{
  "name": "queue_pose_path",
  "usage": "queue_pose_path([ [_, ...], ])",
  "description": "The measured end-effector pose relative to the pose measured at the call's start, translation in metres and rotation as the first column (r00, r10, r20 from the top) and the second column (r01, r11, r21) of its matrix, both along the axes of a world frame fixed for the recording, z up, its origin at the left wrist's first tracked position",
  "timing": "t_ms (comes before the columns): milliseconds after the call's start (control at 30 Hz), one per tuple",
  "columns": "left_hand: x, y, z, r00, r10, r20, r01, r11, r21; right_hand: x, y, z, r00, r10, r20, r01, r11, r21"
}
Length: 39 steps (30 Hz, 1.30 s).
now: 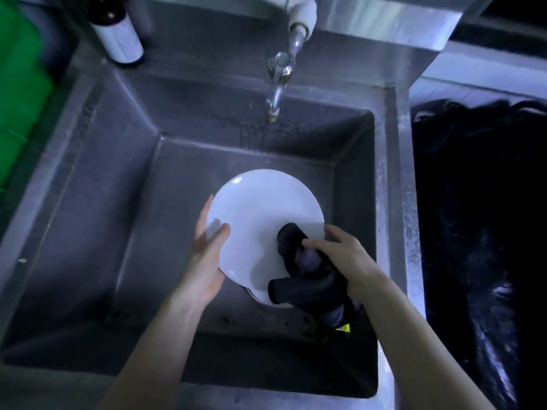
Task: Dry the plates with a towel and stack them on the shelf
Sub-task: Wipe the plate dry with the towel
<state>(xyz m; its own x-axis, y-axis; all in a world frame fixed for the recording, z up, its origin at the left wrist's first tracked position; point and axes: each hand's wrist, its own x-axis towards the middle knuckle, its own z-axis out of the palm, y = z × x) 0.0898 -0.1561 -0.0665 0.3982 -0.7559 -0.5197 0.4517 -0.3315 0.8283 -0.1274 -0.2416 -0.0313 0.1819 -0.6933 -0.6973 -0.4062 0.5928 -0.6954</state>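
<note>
The white plate (260, 214) is held over the basin of a stainless steel sink (396, 202), its face turned up and tilted a little toward the person. The left hand (207, 255) grips its left rim, thumb laid over the top face and the other fingers curled round behind the edge. On the plate's lower right side sits a dark towel (299, 261), bunched and rolled. The right hand (340, 255) is closed on it, fingers wrapped over the cloth and pressing it onto the plate. The rest of the towel hangs down below that hand, with a small yellow tag (343, 328) showing at its lower end. A sliver of white peeks out beneath the plate's near edge, and I cannot tell whether it belongs to this plate or another. A chrome tap (276, 87) hangs over the back of the basin, well above the plate. A dark bottle with a pale label (118, 31) stands on the ledge at the far left corner. Something bright green (17, 99) lies beyond the sink's left edge. To the right of the sink is a glossy black plastic bag (473, 202).
</note>
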Motion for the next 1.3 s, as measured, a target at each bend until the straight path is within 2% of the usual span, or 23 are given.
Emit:
queue_pose_path([
  [100,-0.002,-0.007,0.038,0.997,0.066,0.051,-0.065,0.998,-0.014,-0.002,0.003,0.042,0.999,-0.037,0.021,0.037,0.999,-0.010],
  [233,-0.001,-0.007,0.081,0.990,0.113,0.088,-0.105,0.990,-0.089,-0.018,-0.001,0.110,0.993,-0.061,-0.102,0.048,0.991,-0.128],
  [300,-0.002,-0.008,0.092,0.988,0.124,0.090,-0.117,0.989,-0.087,-0.025,-0.009,0.140,0.994,-0.051,-0.101,0.034,0.985,-0.167],
  [367,-0.007,-0.007,0.112,0.989,0.123,0.087,-0.113,0.987,-0.115,-0.030,-0.018,0.174,0.994,-0.096,-0.058,0.073,0.947,-0.313],
  [433,-0.012,-0.006,0.130,0.991,0.112,0.069,-0.100,0.983,-0.156,-0.030,-0.024,0.209,0.980,-0.190,-0.063,0.120,0.809,-0.575],
  [500,-0.019,-0.007,0.145,0.993,0.108,0.042,-0.098,0.976,-0.196,-0.025,-0.024,0.242,0.959,-0.280,-0.054,0.127,0.588,-0.799],
  [567,-0.028,-0.008,0.160,0.995,0.097,0.016,-0.091,0.969,-0.231,-0.014,-0.011,0.265,0.970,-0.244,-0.013,0.096,0.433,-0.896],
  [600,-0.033,-0.008,0.167,0.995,0.096,0.009,-0.090,0.962,-0.259,-0.008,-0.002,0.269,0.984,-0.179,-0.024,0.051,0.404,-0.914],
  [667,-0.043,-0.011,0.180,0.993,0.117,-0.009,-0.114,0.944,-0.310,0.003,0.023,0.264,0.992,0.060,-0.112,-0.127,0.445,-0.887],
  [733,-0.048,-0.014,0.191,0.989,0.144,-0.017,-0.141,0.928,-0.344,0.009,0.043,0.252,0.903,0.341,-0.263,-0.404,0.462,-0.789],
  [767,-0.048,-0.014,0.196,0.989,0.150,0.010,-0.136,0.924,-0.357,0.009,0.047,0.244,0.829,0.403,-0.389,-0.539,0.387,-0.748],
  [833,-0.047,-0.011,0.204,0.985,0.157,0.069,-0.118,0.914,-0.388,0.004,0.048,0.232,0.674,0.287,-0.681,-0.732,0.133,-0.668],
  [867,-0.047,-0.009,0.207,0.985,0.156,0.071,-0.115,0.910,-0.398,0.004,0.048,0.228,0.605,0.245,-0.758,-0.790,0.069,-0.609],
  [933,-0.046,-0.006,0.213,0.989,0.146,0.030,-0.120,0.901,-0.418,0.010,0.053,0.217,0.506,0.298,-0.809,-0.854,0.043,-0.518],
  [1067,-0.046,-0.007,0.229,0.991,0.117,-0.056,-0.130,0.865,-0.485,0.029,0.058,0.211,0.556,0.310,-0.771,-0.809,-0.012,-0.588],
  [1200,-0.038,-0.008,0.244,0.996,0.090,-0.022,-0.087,0.829,-0.553,0.052,0.030,0.237,0.584,0.237,-0.776,-0.775,-0.124,-0.620],
  [1233,-0.035,-0.008,0.246,0.993,0.116,-0.011,-0.103,0.828,-0.552,0.057,0.023,0.243,0.595,0.205,-0.777,-0.773,-0.121,-0.623],
  [1300,-0.027,-0.008,0.252,0.982,0.190,0.016,-0.155,0.843,-0.516,0.064,0.007,0.253,0.620,0.124,-0.775,-0.777,-0.046,-0.628],
])
